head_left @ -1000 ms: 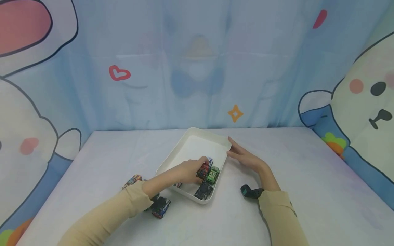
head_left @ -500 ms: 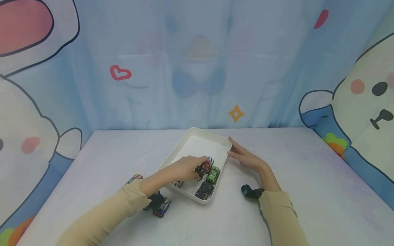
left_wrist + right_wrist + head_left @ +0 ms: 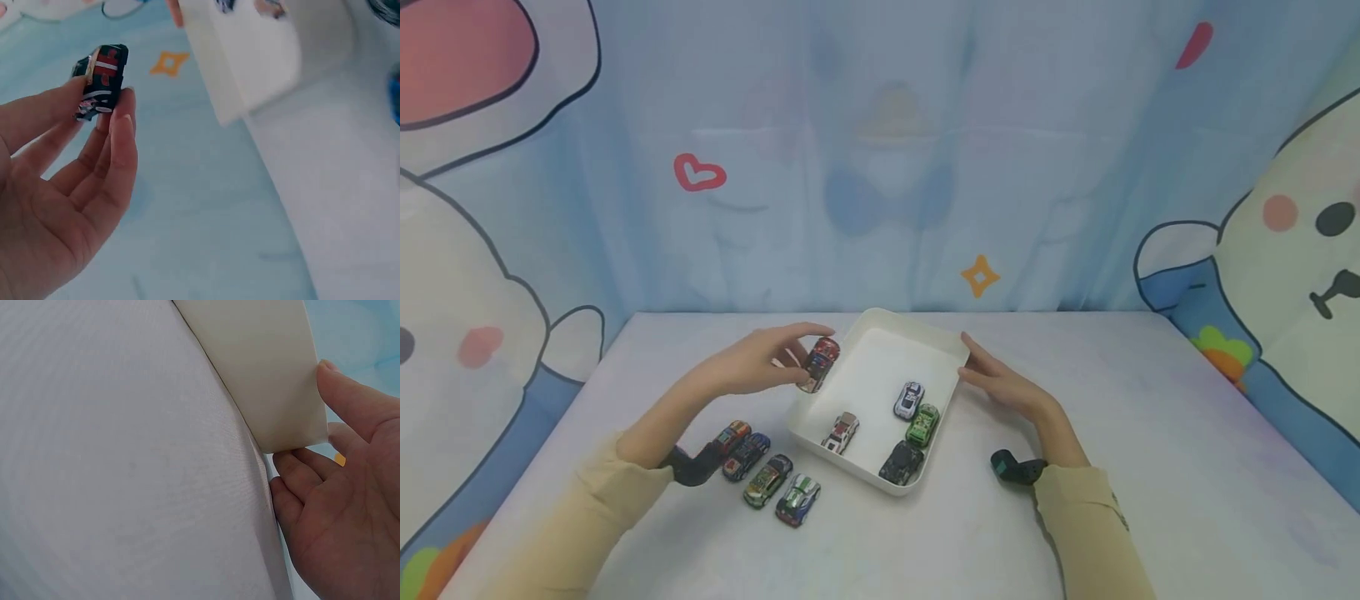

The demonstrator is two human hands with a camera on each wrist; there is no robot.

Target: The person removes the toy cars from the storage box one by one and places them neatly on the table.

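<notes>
Well, the left grip (image 3: 756, 360) holds one car (image 3: 821, 363), one tray (image 3: 877, 363) apparently four.

Dim light casts soft shadows; the left wrist view blurs the tray (image 3: 269, 53).

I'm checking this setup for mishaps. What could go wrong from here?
The red car sits in a fingertip pinch of the left hand near the tray's edge, so it might slip and fall.
The right hand touches one tray corner; a push there could shift the tray and jostle the cars inside.
The black device at the left wrist appears near the row of cars and could bump them.
</notes>
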